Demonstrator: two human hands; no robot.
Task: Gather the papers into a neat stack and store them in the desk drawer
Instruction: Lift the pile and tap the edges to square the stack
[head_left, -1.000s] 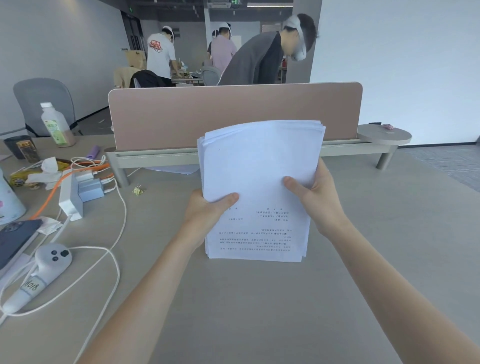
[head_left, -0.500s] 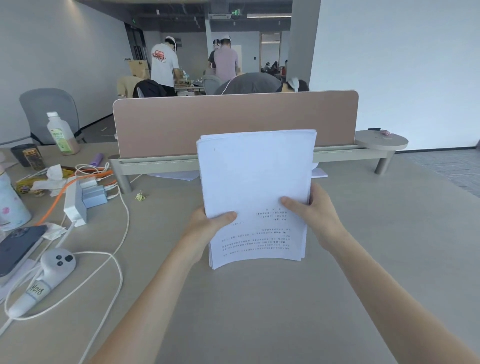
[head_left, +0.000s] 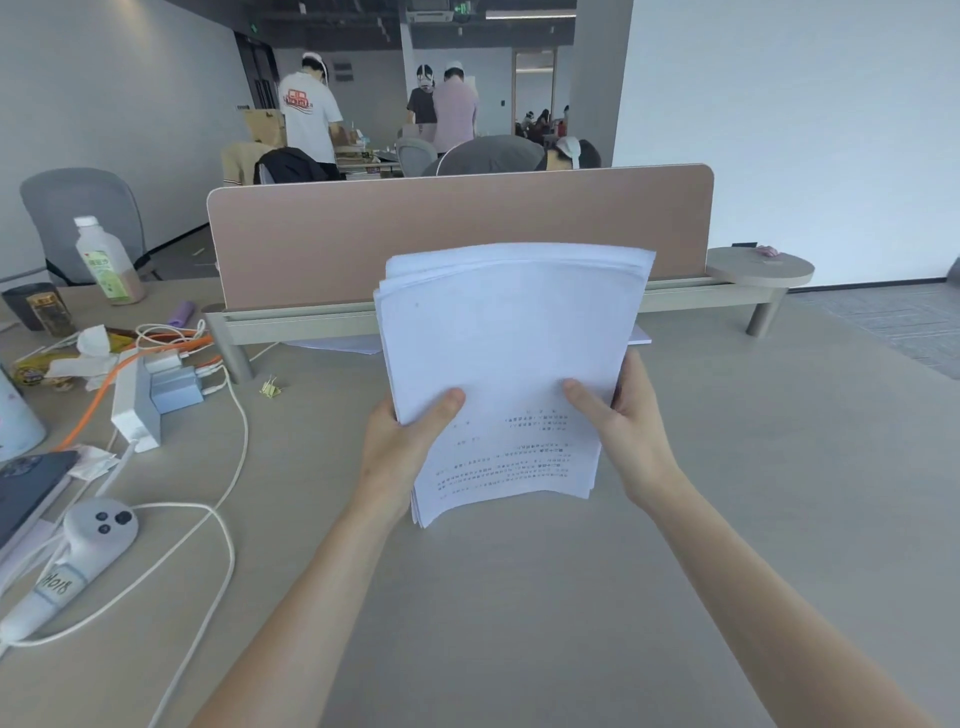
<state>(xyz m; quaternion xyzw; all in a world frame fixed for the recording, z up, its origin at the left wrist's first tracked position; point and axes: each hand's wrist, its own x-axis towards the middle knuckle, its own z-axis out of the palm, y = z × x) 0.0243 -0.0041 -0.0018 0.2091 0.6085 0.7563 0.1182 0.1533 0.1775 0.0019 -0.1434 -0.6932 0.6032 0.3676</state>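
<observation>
Paper stack (head_left: 511, 364) held upright above desk (head_left: 571, 597), in front of pink divider (head_left: 457, 228). Gripped by L hand (head_left: 400, 452) at lower-left edge, R hand (head_left: 623, 431) at lower-right, thumbs on front sheet. Top edges fanned, not flush. Drawer not seen.

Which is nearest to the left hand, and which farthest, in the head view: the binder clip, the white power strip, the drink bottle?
From the left hand:
1. Binder clip, just up-left on the desk.
2. White power strip, farther left among cables.
3. Drink bottle, far back left.
</observation>
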